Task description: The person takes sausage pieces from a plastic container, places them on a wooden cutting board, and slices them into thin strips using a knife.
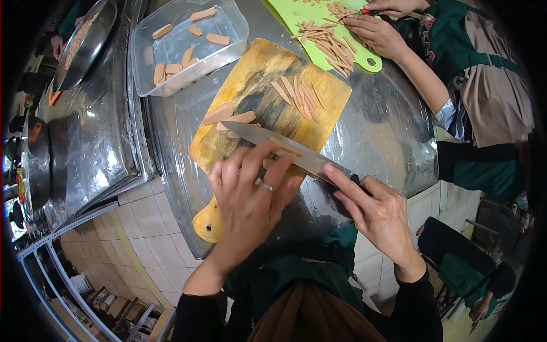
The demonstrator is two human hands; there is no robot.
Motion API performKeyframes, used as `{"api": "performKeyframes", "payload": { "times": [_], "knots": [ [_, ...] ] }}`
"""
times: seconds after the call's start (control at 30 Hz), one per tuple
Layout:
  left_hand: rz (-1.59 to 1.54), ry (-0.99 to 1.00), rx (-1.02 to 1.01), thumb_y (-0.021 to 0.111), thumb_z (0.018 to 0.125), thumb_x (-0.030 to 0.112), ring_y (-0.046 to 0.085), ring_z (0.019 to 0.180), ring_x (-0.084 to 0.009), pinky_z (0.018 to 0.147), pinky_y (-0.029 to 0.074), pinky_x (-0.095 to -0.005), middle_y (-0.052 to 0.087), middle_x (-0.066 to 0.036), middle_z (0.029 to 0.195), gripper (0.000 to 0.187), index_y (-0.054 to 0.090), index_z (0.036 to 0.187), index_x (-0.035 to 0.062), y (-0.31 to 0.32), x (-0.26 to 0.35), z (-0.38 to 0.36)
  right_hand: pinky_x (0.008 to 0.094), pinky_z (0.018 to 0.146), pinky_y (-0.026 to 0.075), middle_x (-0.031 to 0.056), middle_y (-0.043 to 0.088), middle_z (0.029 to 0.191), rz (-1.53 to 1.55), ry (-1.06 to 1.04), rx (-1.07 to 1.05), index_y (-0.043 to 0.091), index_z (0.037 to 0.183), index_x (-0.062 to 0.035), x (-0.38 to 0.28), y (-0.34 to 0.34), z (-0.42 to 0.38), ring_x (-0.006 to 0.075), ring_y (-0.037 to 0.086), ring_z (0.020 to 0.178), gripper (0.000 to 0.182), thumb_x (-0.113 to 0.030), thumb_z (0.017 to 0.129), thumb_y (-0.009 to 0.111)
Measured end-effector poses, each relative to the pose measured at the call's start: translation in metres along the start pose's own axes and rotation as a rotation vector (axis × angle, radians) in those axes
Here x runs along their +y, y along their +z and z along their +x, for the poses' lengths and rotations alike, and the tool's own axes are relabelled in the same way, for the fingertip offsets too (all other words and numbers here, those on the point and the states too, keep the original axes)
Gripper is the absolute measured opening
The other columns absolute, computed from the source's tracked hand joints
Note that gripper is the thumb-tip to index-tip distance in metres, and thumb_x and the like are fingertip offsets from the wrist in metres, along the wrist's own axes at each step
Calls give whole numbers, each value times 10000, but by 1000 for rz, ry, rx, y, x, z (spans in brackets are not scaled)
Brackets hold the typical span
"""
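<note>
My right hand (373, 211) is closed round the dark handle of a large knife (273, 139), index finger along the blade's spine. The blade lies across a worn wooden cutting board (325, 85), pointing up and left. Close against the blade, my left hand (248, 188), with a ring on it, has its fingers bent down on a piece of sausage (286, 147), partly hidden by the fingers. Several thick sausage pieces (219, 113) lie near the knife tip. Thin sausage strips (299, 98) sit on the board's far side.
A clear plastic tub (232, 62) holding several sausage pieces stands behind the board. At the back right, another person's hands (370, 31) work with a red-handled tool over a green cutting board (373, 64) with sausage strips. A metal bowl (94, 51) is at far left.
</note>
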State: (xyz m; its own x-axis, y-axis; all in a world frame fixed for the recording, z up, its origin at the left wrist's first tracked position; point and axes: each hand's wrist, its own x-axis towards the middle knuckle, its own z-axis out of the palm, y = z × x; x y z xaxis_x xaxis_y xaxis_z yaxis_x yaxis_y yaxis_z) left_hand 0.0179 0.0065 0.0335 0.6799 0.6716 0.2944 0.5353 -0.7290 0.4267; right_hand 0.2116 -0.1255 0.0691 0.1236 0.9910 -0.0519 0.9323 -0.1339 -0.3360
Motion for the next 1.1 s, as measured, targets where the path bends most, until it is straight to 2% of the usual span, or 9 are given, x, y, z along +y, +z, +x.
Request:
{"api": "performKeyframes", "payload": {
  "times": [0.3,0.4,0.5,0.6,0.7,0.83,0.93,1.07,1.1],
  "knots": [
    [-7,110,50,747,904,201,608,1113,-227,1041,316,-476,684,-10,1157,214,729,1099,116,11,-20,47,391,520,504,69,517,648,20,29,53,563,1490,-359,9,-2,-1,231,580,538,600,-173,943,723],
    [-47,55,162,749,897,135,628,1085,-219,1044,323,-458,695,-9,1147,190,739,1085,109,2,-18,44,361,603,518,105,701,843,222,192,-88,678,1386,-216,10,-21,-10,262,619,616,478,-99,924,726],
    [-116,5,153,755,883,77,642,1061,-222,1029,349,-432,701,-21,1140,196,743,1077,102,-5,-20,19,311,631,537,137,770,1001,539,137,-22,685,1370,-147,21,-16,-26,215,668,639,428,-70,949,690],
    [-174,-28,72,760,875,51,642,1061,-224,998,387,-410,697,-27,1147,218,741,1088,96,-10,-13,-8,279,664,541,150,775,1084,659,267,-287,668,1388,-127,28,-25,-41,147,657,638,421,-74,970,665],
    [-210,-97,-14,755,888,66,618,1108,-230,1017,388,-432,672,-12,1214,257,739,1142,105,0,-8,-30,341,628,534,148,763,1131,649,373,-417,667,1398,-180,36,-25,-44,150,661,621,414,-144,986,673],
    [-132,-83,-2,740,905,75,591,1165,-244,1048,386,-447,650,-21,1284,306,733,1209,107,12,-6,-41,353,799,570,154,728,1246,715,282,-310,663,1396,-165,49,-24,-25,185,736,812,405,-150,991,663],
    [-102,-98,4,725,919,76,591,1178,-266,1058,388,-444,666,-39,1287,310,742,1227,105,14,-3,-40,289,635,514,54,693,813,675,178,-273,641,1423,-147,66,-21,5,76,552,614,416,-142,1007,643],
    [-61,-83,15,724,924,86,582,1188,-264,1071,384,-458,658,-40,1304,319,741,1241,116,19,-4,-43,303,612,518,74,744,901,510,99,-155,624,1435,-137,68,-24,31,98,552,592,414,-153,1022,622],
    [-55,-83,16,724,924,89,580,1189,-262,1075,382,-462,657,-39,1307,320,740,1243,118,20,-4,-44,379,756,562,192,724,1205,457,183,-209,642,1412,-157,63,-29,33,292,682,635,416,-174,996,655]
  ]
}}
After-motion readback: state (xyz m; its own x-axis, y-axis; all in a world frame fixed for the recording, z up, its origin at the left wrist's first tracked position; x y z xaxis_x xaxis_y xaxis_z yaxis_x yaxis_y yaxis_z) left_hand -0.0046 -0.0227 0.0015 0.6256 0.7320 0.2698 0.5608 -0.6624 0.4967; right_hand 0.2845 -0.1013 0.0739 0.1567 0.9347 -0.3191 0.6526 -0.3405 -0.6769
